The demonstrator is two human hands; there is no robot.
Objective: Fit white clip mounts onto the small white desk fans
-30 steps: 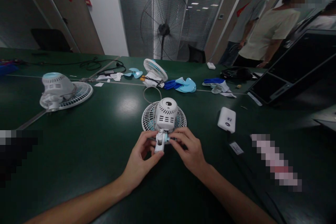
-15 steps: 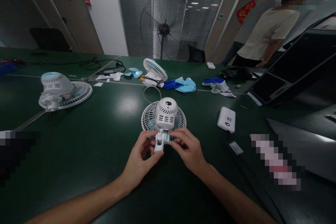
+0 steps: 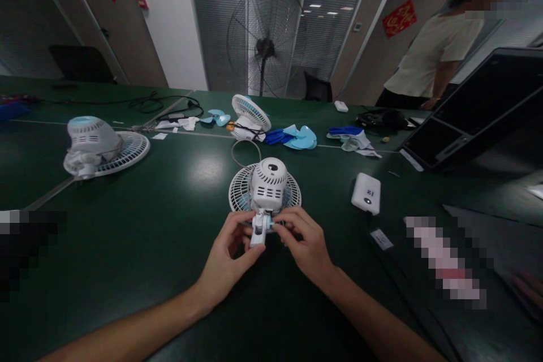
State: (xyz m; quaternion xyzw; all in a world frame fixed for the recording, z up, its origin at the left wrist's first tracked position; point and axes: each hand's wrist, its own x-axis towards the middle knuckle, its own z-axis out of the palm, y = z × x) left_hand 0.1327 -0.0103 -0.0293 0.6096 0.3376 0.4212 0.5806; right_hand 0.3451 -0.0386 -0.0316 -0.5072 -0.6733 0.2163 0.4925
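Observation:
A small white desk fan [image 3: 267, 184] lies grille-down on the green table [image 3: 139, 237], its motor housing facing up. From the housing a white neck bracket [image 3: 258, 233] sticks out toward me, with a light blue knob on its right side. My left hand [image 3: 229, 260] pinches the bracket between thumb and fingers. My right hand [image 3: 305, 243] is closed at the blue knob, fingertips pressed against it.
A second white fan [image 3: 99, 146] lies at the left. Farther back lie a third fan [image 3: 249, 117], blue blades [image 3: 302, 137], cloths and cables. A white device [image 3: 367, 193] sits at the right, a dark monitor [image 3: 475, 107] beyond it. A person stands at the far right; a large floor fan [image 3: 263, 39] stands behind.
My hands stay on the fan's bracket with only slight finger shifts. In the background one person has walked out of view and the other has moved right.

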